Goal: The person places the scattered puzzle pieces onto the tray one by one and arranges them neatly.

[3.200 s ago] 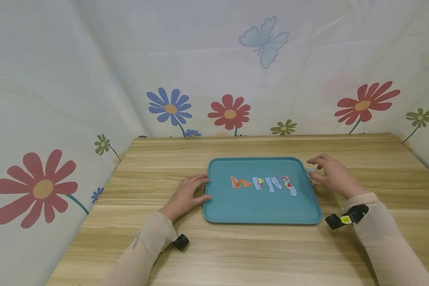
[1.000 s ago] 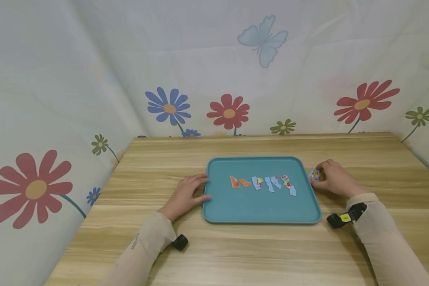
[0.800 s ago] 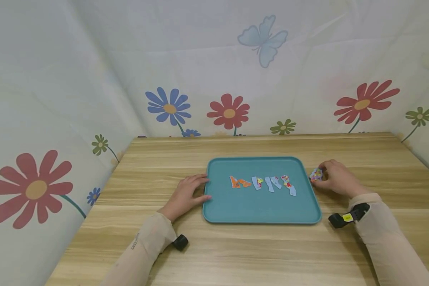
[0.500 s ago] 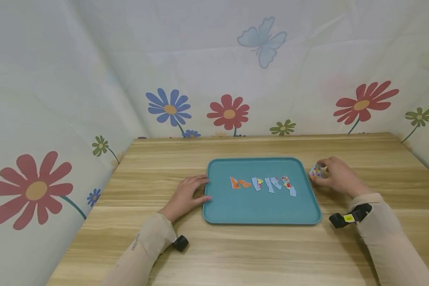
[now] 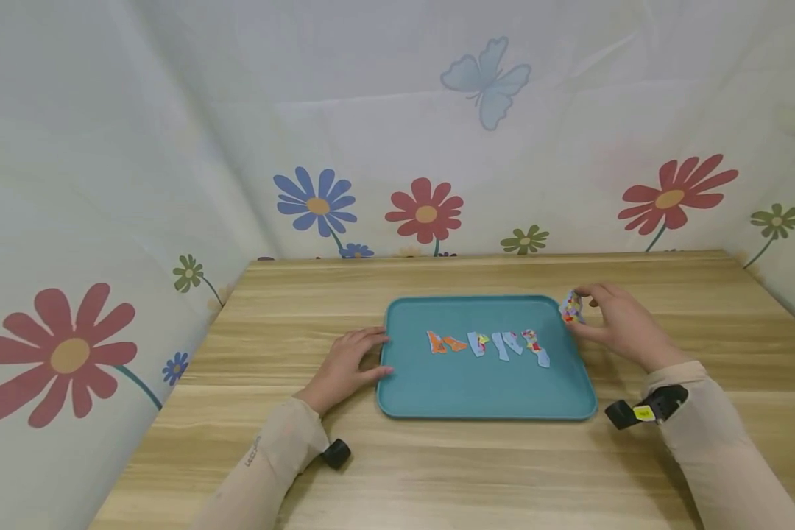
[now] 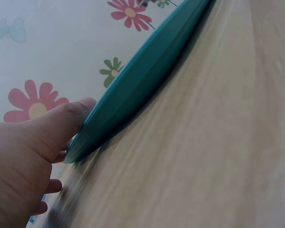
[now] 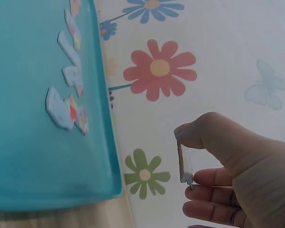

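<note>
My right hand [image 5: 626, 324] pinches a few thin, colourful puzzle pieces [image 5: 570, 308] between thumb and fingers, above the right rim of the blue tray [image 5: 486, 394]. In the right wrist view these held pieces [image 7: 183, 164] show edge-on; how many there are I cannot tell. My left hand [image 5: 341, 372] rests against the tray's left edge, fingers spread. Its thumb [image 6: 69, 116] touches the rim in the left wrist view. On the tray lie orange puzzle pieces [image 5: 436, 343] at the left, pale blue pieces [image 5: 500, 346] in the middle and a red-and-blue piece [image 5: 536, 350] at the right.
The tray lies on a wood-grain table [image 5: 477, 471]. Behind and to the left hangs a white curtain [image 5: 371, 88] printed with flowers and a butterfly. Each wrist wears a black camera [image 5: 336, 453].
My right hand has gripped the colourful pieces from the table beside the tray, lifted them and brought them up and left over the tray's right rim. My left hand stays in place.
</note>
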`<state>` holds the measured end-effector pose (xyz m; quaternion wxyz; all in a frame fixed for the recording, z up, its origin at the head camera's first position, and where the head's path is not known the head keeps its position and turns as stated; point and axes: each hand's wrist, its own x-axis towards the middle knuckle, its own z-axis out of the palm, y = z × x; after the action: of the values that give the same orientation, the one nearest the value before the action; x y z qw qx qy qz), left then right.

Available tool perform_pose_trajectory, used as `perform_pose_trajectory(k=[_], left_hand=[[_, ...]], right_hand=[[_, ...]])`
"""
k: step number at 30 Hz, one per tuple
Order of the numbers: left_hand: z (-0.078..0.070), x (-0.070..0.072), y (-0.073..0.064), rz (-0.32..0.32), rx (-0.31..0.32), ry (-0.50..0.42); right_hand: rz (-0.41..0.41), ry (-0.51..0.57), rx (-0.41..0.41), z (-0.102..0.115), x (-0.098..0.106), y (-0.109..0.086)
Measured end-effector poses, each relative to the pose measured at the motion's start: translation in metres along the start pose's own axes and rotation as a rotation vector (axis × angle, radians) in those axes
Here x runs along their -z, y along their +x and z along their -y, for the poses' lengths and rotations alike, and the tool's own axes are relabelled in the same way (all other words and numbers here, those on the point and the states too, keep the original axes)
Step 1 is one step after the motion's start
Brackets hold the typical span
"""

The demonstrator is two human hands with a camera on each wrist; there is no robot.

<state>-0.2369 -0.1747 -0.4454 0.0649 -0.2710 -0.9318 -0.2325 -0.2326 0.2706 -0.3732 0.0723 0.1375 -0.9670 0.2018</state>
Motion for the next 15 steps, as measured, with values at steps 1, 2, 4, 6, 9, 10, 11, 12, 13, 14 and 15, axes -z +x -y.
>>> perform_pose_trajectory(k=[1,2,4,6,9,10,11,12,13,14,15], left_hand=[[0.0,0.0,0.0,0.0,0.001,-0.001],[0.0,0.0,0.0,-0.001,0.0,-0.003],[-0.001,0.0,0.0,-0.002,0.0,-0.004],[-0.001,0.0,0.0,-0.004,-0.001,-0.004],[-0.001,0.0,0.0,-0.007,-0.002,-0.003],[-0.001,0.0,0.0,-0.007,-0.003,-0.001],[-0.001,0.0,0.0,-0.007,-0.003,0.0],[-0.001,0.0,0.0,-0.007,-0.003,0.002],[-0.001,0.0,0.0,-0.007,-0.003,0.005],[-0.001,0.0,0.0,-0.006,-0.003,0.007],[-0.001,-0.001,0.0,-0.006,-0.004,0.009]], right_hand=[[-0.009,0.0,0.008,0.002,0.001,0.0],[-0.016,0.0,0.015,0.005,0.001,-0.001],[-0.024,0.0,0.029,0.01,0.002,-0.001],[-0.03,0.006,0.044,0.016,0.002,-0.001],[-0.031,0.015,0.074,0.023,0.0,-0.001],[-0.03,0.016,0.086,0.025,-0.001,-0.001],[-0.028,0.016,0.099,0.028,-0.002,-0.001],[-0.028,0.016,0.112,0.03,-0.003,-0.001],[-0.026,0.017,0.121,0.032,-0.004,-0.001],[-0.025,0.017,0.132,0.035,-0.006,-0.001],[-0.028,0.016,0.142,0.037,-0.006,-0.002]])
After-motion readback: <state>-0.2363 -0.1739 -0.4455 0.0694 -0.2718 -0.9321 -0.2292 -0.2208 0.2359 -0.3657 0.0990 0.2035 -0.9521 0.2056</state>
